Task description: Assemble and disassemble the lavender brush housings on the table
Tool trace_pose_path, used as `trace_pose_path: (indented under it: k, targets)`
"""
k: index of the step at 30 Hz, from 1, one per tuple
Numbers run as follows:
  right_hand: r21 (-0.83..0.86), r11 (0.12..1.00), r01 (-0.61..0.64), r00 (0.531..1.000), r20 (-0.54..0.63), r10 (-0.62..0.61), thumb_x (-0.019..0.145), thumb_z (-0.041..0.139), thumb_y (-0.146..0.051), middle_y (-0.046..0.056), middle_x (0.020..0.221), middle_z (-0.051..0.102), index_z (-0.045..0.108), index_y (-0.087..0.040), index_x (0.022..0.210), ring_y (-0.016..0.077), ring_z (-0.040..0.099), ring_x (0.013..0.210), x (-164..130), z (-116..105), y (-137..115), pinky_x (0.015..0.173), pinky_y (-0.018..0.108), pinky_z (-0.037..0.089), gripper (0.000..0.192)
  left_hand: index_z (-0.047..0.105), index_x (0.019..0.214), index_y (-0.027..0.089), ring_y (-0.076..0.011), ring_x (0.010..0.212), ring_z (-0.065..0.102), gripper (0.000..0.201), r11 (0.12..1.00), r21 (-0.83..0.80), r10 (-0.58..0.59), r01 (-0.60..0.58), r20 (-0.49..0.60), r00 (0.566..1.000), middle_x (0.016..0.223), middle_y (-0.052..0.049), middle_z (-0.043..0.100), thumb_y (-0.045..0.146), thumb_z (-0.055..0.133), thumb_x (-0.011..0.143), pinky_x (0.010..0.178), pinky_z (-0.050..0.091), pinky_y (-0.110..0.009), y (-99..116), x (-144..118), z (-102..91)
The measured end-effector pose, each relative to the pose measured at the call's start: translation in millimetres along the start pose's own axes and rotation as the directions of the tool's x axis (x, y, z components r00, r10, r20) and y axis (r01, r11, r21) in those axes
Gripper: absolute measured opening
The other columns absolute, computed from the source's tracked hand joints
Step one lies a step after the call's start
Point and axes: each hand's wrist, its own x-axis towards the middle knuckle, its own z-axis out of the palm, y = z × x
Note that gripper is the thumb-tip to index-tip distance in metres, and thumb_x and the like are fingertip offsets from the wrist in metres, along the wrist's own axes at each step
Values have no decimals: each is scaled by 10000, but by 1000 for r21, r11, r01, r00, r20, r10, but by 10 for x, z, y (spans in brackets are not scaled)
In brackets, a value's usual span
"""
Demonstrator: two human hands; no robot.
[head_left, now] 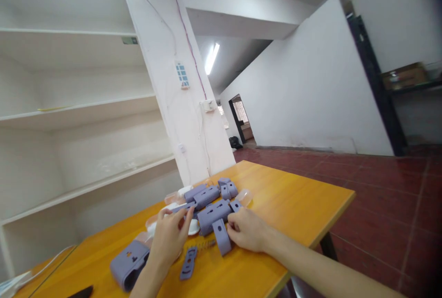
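Note:
My left hand (172, 233) reaches over the near side of a cluster of purple plastic parts. Its fingers are bent but apart, close to a flat purple piece (184, 207), and nothing shows between them. My right hand (248, 230) is closed, fingers curled, beside an upright-leaning purple bracket (221, 237); what the fingertips hold is hidden. Between the hands lie a large purple housing (213, 217), a white round cap (194, 227) and a row of small metal springs or screws (203, 244). Closer in is a slotted purple strip (188, 263).
A hollow purple case (128, 263) stands left of my left forearm. More purple housings (206, 196) and a clear plastic cup (244, 197) sit farther back on the yellow table (293, 201). A black object (82, 292) lies at the front left. White shelves (90, 187) rise behind.

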Motion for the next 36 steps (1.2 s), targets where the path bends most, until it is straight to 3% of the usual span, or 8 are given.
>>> trace_pose_path:
  k: [8,12,18,23,30,36]
  targets:
    - [-34,999,-1,998,60,3,1002,631,-341,31,967,716,684,-145,990,177,698,853,-58,3,93,795,371,590,203,637,627,245,-181,537,615,436,997,-64,40,-41,-16,999,498,30,631,369,458,1004,681,459,-284,11,4,11]
    - [-24,1000,16,997,79,-14,1004,628,-344,41,1014,714,682,-148,1035,184,697,882,-53,46,102,810,381,590,205,623,623,233,-173,564,614,464,996,-82,17,-16,0,1000,532,22,642,384,439,1022,704,455,-279,14,-38,23]
    - [5,1000,31,999,29,-31,1001,615,-312,-3,807,692,671,-151,850,146,656,717,-14,48,50,703,310,544,227,604,639,212,-152,576,566,469,996,-87,11,-10,14,1000,545,31,611,398,447,1041,813,421,-316,3,-64,71]
    - [66,997,49,999,-11,-48,897,597,-170,5,637,682,628,-174,653,125,579,570,27,28,-4,517,253,315,247,596,652,207,-144,592,568,447,995,-95,14,-12,19,1000,570,36,619,359,450,1046,891,400,-346,14,-73,64]
    - [106,994,30,999,25,-33,955,512,-262,6,630,661,555,-198,663,141,566,564,15,36,-101,530,272,260,302,588,678,204,-126,573,577,403,993,-119,-20,30,82,996,579,45,634,310,461,1045,1000,377,-391,21,-100,29]
    - [82,996,21,998,53,-26,898,543,-211,6,692,680,572,-215,733,183,620,652,-41,67,-176,569,282,302,167,553,672,199,-130,632,605,387,986,-162,-19,30,65,998,624,35,639,266,457,1042,1025,367,-425,58,-149,-47]
